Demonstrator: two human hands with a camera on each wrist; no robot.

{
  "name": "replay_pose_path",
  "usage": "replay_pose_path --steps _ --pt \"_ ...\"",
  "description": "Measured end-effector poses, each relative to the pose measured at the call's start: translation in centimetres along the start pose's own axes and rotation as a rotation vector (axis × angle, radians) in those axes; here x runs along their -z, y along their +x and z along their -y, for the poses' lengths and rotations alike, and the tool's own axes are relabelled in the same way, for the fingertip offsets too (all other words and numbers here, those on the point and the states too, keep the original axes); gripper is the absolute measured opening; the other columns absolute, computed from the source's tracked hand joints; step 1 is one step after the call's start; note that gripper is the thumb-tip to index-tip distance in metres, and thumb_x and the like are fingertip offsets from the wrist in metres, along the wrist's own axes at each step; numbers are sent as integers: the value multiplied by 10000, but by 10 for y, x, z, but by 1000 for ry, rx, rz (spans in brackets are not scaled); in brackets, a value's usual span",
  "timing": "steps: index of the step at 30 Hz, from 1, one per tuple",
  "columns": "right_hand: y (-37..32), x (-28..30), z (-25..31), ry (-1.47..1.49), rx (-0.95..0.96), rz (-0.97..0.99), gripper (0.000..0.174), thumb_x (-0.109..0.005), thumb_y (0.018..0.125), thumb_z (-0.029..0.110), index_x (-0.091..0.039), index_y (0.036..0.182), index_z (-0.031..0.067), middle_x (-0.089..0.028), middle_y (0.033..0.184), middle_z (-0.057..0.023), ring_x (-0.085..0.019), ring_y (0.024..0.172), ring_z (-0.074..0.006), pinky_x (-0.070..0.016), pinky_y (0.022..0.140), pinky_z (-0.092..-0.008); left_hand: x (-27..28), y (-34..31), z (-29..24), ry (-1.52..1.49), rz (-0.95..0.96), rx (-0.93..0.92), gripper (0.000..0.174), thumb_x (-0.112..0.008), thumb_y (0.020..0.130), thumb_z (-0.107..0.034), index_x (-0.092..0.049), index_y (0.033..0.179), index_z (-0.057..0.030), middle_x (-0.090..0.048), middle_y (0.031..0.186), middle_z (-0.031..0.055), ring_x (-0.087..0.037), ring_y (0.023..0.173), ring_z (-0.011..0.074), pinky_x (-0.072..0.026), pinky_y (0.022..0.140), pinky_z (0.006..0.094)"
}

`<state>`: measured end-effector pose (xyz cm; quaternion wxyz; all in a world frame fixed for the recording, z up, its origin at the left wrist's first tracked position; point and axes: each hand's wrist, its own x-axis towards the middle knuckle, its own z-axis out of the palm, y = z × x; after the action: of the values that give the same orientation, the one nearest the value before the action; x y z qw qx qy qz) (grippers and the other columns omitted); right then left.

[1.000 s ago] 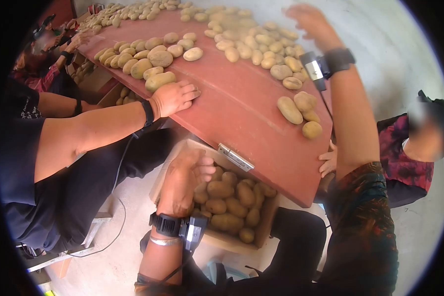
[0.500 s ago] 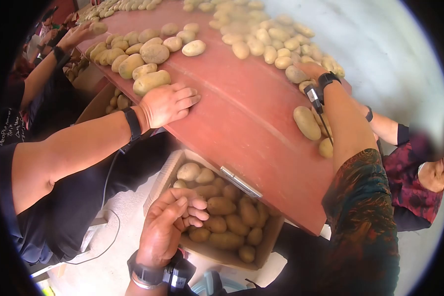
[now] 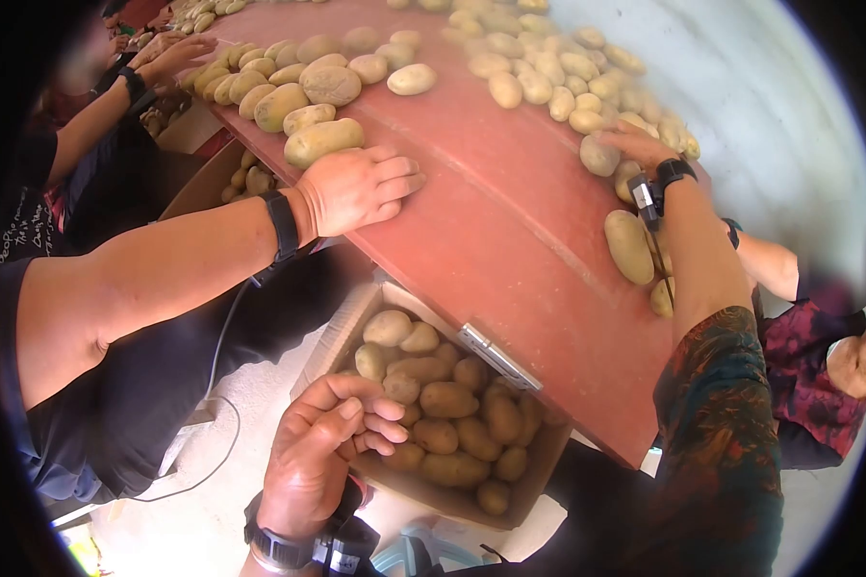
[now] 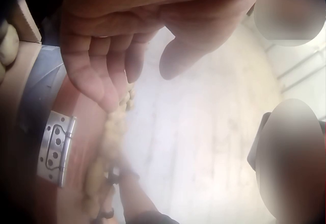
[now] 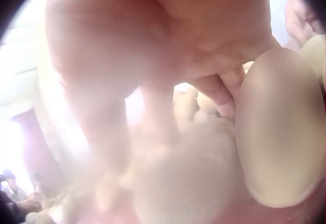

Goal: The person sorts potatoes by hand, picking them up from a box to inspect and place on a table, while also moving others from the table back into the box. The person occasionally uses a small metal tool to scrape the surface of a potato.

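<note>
My left hand (image 3: 308,452) hangs over the near left side of a cardboard box (image 3: 322,351), its fingers loosely curled with nothing between them. Inside the box lie several brown potatoes (image 3: 449,399). On the far right edge of the red table board (image 3: 510,231), my right hand (image 3: 637,146) reaches palm down among more potatoes. Its fingers extend past a roundish potato (image 3: 598,154), which shows blurred below the palm as a pale potato (image 5: 186,183) in the right wrist view. A large oval potato (image 3: 628,247) lies beside my right wrist.
Another person's hand (image 3: 364,188) rests on the board's left edge, beside a row of potatoes (image 3: 308,91). A metal hinge (image 3: 498,356) is fixed at the near edge, above the box. A person in a dark-and-pink top (image 3: 813,375) is at right. More potatoes (image 3: 568,82) lie along the far side.
My right hand has come down from above the board onto the potatoes. My left hand has drawn back toward the box's near left side, fingers curling loosely. The view has shifted.
</note>
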<state>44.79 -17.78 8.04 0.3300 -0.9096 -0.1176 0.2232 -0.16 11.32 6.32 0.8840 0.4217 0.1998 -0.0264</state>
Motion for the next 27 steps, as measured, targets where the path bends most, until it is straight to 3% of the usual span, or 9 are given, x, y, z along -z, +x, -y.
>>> replay_pose_path --steps 2,7,9,14,16,19,22,24,27 --pt "-14 -25 20 -188 8 -187 658 -630 740 411 -413 1294 130 -486 1224 -82 -382 1186 -229 -302 983 -353 -2 1 1 1 11 6 230 -489 883 -155 -510 1026 24 -612 914 144 -610 794 197 -489 718 279" --pt "-2 -29 32 -336 -82 -72 783 -704 629 365 -385 1302 123 -451 1265 -157 -424 1166 -253 -361 921 -337 -14 2 5 52 2 38 274 -486 879 -193 -500 1028 37 -611 904 157 -612 780 210 -486 701 284" --pt "-15 -36 40 -390 9 67 770 -710 618 321 -392 1290 120 -460 1242 -155 -437 1150 -263 -373 910 -347 -17 4 8 49 14 40 258 -479 884 -182 -502 1031 29 -613 906 151 -611 783 204 -485 700 282" --pt "-81 -82 69 -308 240 126 697 -704 633 242 -420 1258 120 -487 1173 -158 -462 1098 -282 -387 884 -351 -24 3 23 78 71 56 222 -458 909 -171 -506 1038 3 -611 925 126 -602 785 183 -483 688 276" --pt "-118 -102 91 -612 431 154 642 -655 625 129 -451 1233 101 -445 1176 -138 -418 1132 -289 -354 930 -339 -26 4 31 67 64 65 226 -465 913 -190 -506 1031 -2 -608 920 113 -597 776 171 -481 676 266" --pt "-155 -133 77 -413 559 310 628 -673 598 132 -487 1198 107 -431 1177 -148 -427 1110 -323 -367 915 -360 -26 2 43 59 108 66 237 -480 911 -224 -513 1021 -16 -606 898 86 -592 761 146 -475 663 247" --pt "-207 -146 76 -461 600 334 653 -692 590 142 -490 1211 119 -394 1253 -154 -413 1142 -329 -352 946 -359 -28 8 47 107 95 37 237 -489 896 -252 -530 982 -35 -604 855 65 -587 735 131 -470 657 238" --pt "-218 -149 52 -514 653 252 678 -706 591 161 -488 1233 127 -350 1320 -165 -393 1187 -308 -327 982 -351 -37 11 44 109 99 35 222 -496 887 -243 -535 973 -42 -601 848 61 -588 737 138 -470 657 242" --pt "-234 -146 26 -331 667 87 645 -690 650 142 -473 1256 108 -339 1345 -161 -369 1223 -263 -312 1000 -338 -44 22 49 47 146 48 209 -501 882 -234 -541 968 -48 -602 846 63 -592 740 147 -471 650 248"
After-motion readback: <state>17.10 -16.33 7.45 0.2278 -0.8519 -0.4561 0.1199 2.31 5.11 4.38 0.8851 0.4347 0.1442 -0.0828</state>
